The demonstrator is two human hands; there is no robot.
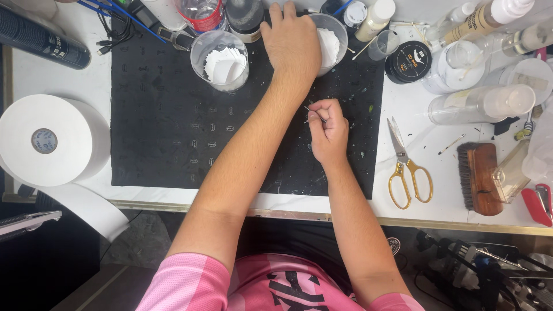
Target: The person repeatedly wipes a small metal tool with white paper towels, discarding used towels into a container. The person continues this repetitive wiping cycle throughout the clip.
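A cluttered white counter (420, 201) carries a black mat (167, 121). The left hand (291, 43) reaches to twelve o'clock, fingers spread flat over a clear cup (333, 40). The right hand (327, 129), closer in, pinches a thin pin (307, 108) pointing toward ten o'clock.

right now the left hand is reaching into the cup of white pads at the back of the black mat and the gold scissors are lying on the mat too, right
Not quite. The head view shows the gold scissors lying on the white table, just off the black mat. The rest holds: the left hand reaches into the cup of white pads at the mat's back edge.
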